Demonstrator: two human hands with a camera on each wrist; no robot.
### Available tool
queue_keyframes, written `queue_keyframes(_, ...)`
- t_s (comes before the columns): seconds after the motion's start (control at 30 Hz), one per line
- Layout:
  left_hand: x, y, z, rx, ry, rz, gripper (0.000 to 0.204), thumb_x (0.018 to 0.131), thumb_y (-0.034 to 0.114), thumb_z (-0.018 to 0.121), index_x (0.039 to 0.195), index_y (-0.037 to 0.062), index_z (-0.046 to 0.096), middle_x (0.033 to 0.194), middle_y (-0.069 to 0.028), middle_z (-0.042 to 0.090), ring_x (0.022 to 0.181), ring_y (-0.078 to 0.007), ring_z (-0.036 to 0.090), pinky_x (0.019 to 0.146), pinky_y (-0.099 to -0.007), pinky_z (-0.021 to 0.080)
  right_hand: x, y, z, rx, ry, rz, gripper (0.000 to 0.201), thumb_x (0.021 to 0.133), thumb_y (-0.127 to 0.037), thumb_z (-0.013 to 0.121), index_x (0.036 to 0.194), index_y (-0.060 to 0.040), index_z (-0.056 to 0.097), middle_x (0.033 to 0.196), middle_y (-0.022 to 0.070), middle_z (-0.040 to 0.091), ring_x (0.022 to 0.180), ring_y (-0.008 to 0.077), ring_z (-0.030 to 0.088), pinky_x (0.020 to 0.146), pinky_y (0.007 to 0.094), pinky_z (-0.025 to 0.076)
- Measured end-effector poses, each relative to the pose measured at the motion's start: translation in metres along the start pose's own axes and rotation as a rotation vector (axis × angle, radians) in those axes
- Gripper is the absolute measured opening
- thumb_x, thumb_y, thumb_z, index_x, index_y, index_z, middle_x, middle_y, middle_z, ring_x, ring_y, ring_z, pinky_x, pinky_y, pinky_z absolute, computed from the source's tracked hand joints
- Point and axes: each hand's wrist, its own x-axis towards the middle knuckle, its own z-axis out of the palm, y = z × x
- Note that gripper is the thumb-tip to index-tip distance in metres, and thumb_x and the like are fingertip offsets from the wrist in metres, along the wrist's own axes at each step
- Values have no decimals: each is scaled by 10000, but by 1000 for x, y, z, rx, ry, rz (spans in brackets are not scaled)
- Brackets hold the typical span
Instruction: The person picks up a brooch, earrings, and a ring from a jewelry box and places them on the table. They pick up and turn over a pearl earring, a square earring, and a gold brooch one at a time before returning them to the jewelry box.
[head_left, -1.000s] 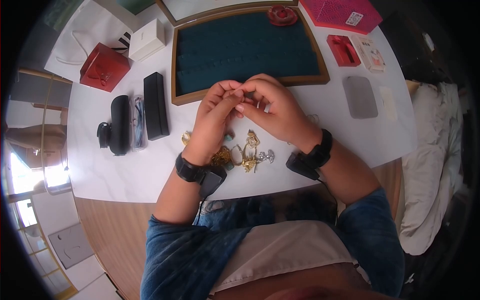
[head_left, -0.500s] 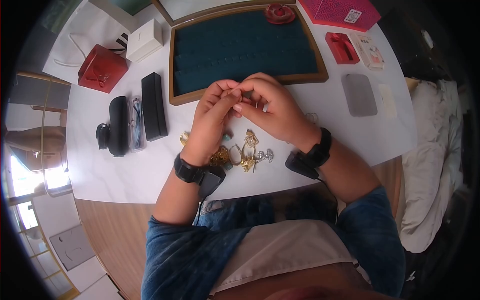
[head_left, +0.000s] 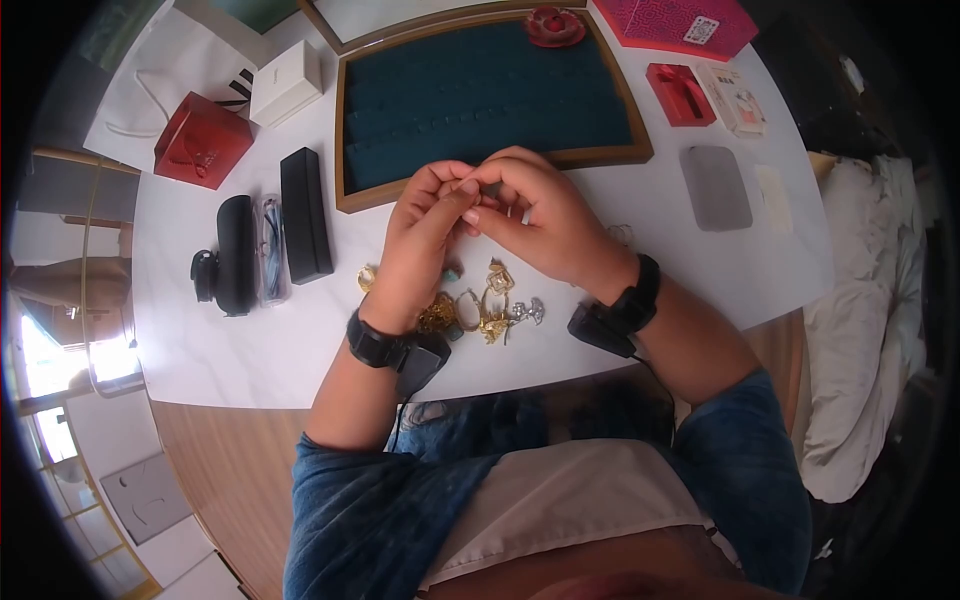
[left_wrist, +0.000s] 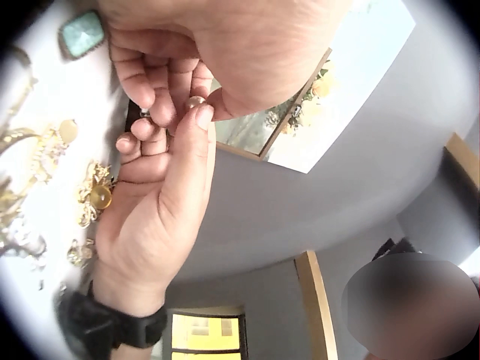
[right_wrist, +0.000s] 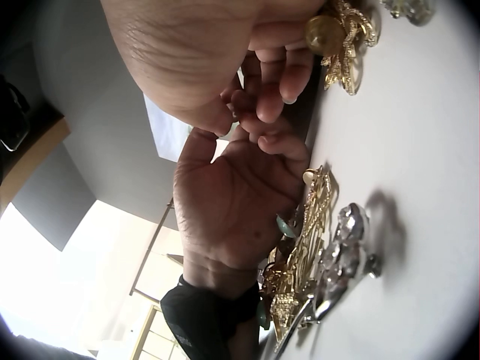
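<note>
I find passage over the white tabletop [head_left: 655, 205] between the right hand [head_left: 550, 215] and the gray pad [head_left: 716, 188]. Ahead, the wooden tray [head_left: 600, 158] stands in the way; jewelry [head_left: 492, 328] bars low passage nearer the body; beyond the left hand [head_left: 420, 238], a black box [head_left: 306, 215] bounds the gap.
</note>
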Motion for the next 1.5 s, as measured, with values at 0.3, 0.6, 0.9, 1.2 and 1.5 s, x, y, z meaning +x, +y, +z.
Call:
queue_keyframes(0.3,-1,1,1,-4,1,-6,175,1087,120,548,1237,39,589,1076,-58,671,1019,-135,643,970,-305,513,0,0,0,-4,-1,6,254,928,-79,784,1144,-33,658,1039,40,598,801,118,594,656,262,503)
queue_keyframes(0.6,-1,1,1,-6,-1,-5,179,1085,120,551,1239,36,586,1068,-55,667,1015,-136,641,972,-306,512,0,-1,0,3,2,9,257,924,-73,788,1141,-36,657,1043,35,597,801,118,590,655,261,502)
queue_keyframes(0.9,-1,0,0,0,-2,0,180,1086,119,546,1238,32,586,1074,-56,666,1012,-134,641,964,-300,511,-1,0,1,-7,1,11,243,926,-73,785,1134,-46,663,1044,35,599,804,117,594,658,257,508)
queue_keyframes(1.2,-1,-1,-1,2,-7,-4,177,1090,128,546,1229,29,591,1062,-60,667,1003,-136,641,949,-296,513,-1,-1,2,3,12,2,234,929,-68,778,1131,-43,663,1036,34,598,797,115,588,651,258,498)
queue_keyframes(1.5,-1,0,0,5,-6,-4,174,1087,129,555,1226,34,593,1059,-53,668,1000,-123,639,937,-284,512,-2,0,2,3,12,9,232,932,-70,776,1131,-42,661,1040,36,599,800,115,596,650,256,501)
